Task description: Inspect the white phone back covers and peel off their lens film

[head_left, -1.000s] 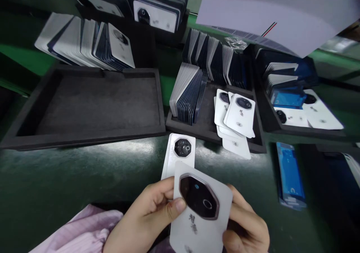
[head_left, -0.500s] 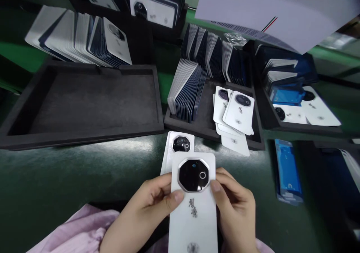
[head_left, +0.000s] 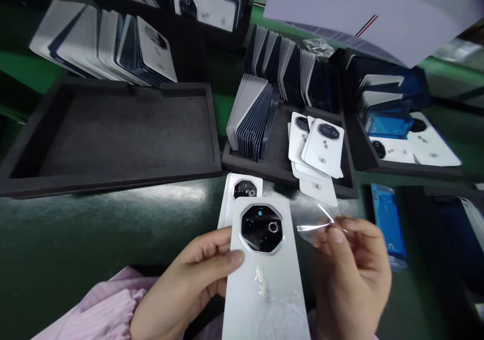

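Note:
My left hand (head_left: 200, 274) is closed on the left edge of a white phone back cover (head_left: 264, 299) with a black octagonal camera window (head_left: 261, 228) and vertical lettering. The cover's lower end runs out of the picture. To its right, my right hand (head_left: 351, 264) pinches a clear plastic film (head_left: 312, 224) between thumb and fingers; the film catches the light and lies close beside the cover's upper right edge. Behind the held cover, a small stack of white covers (head_left: 226, 206) rests on the green table, partly hidden.
A black foam tray (head_left: 132, 133) sits at left, with a row of covers (head_left: 102, 45) behind it. A second tray (head_left: 280, 171) holds stacked dark-backed cards (head_left: 249, 113) and loose white covers (head_left: 323, 148). Blue film pieces (head_left: 389, 224) lie at right. A white panel (head_left: 363, 7) overhangs the back.
My right hand has left the cover and moved right, now with a clear film in its fingers. My left hand keeps hold of the cover. The lettering looks lighter now.

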`<state>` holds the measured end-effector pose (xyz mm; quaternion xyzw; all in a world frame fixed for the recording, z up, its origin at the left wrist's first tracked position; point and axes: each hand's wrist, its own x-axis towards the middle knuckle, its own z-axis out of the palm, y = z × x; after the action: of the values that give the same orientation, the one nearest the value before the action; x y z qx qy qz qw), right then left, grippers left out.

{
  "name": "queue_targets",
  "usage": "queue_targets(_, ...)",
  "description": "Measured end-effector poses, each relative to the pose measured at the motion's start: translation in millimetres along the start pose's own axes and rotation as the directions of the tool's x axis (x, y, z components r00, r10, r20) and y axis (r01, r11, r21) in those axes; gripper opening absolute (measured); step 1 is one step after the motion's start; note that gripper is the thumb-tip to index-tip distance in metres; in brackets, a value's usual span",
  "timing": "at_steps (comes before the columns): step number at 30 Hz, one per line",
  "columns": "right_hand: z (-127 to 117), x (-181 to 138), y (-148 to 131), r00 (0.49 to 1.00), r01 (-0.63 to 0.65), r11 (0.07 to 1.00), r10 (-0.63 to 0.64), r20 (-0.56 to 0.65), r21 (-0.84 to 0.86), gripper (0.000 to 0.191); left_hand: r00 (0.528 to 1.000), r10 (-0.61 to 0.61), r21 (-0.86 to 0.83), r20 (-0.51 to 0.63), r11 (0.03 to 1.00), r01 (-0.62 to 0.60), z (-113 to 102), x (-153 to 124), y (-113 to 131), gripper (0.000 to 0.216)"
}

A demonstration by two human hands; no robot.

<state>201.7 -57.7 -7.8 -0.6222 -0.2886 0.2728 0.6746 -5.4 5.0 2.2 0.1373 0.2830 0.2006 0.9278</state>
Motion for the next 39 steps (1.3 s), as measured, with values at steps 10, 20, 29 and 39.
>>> queue_targets(10,-3.2,-0.3,-9.8,0.854,-0.176,0.984,0.160,0.495,-0.015,0.027,0.966,0.218,0.375,-0.138,0.914,-0.153,1.5,9.0,-7.5,0.023)
queue_targets(20,-3.8,2.1,1.2,0.896,0.103,0.913,0.087,0.435,-0.395,0.042,0.950,0.261,0.429,-0.174,0.888,-0.166,-3.0,6.5,-13.4,0.027)
queue_targets(29,-5.0,-1.5,-5.8,0.913,0.015,0.943,0.123,0.390,-0.333,0.031,0.952,0.267,0.436,-0.151,0.882,-0.179,-4.4,6.6,-13.9,0.028)
queue_targets(39,-13.5,-2.5,-10.2,0.835,0.314,0.902,-0.113,0.539,-0.297,0.016,0.952,0.259,0.352,-0.165,0.917,-0.188,2.8,4.6,-7.8,0.022)
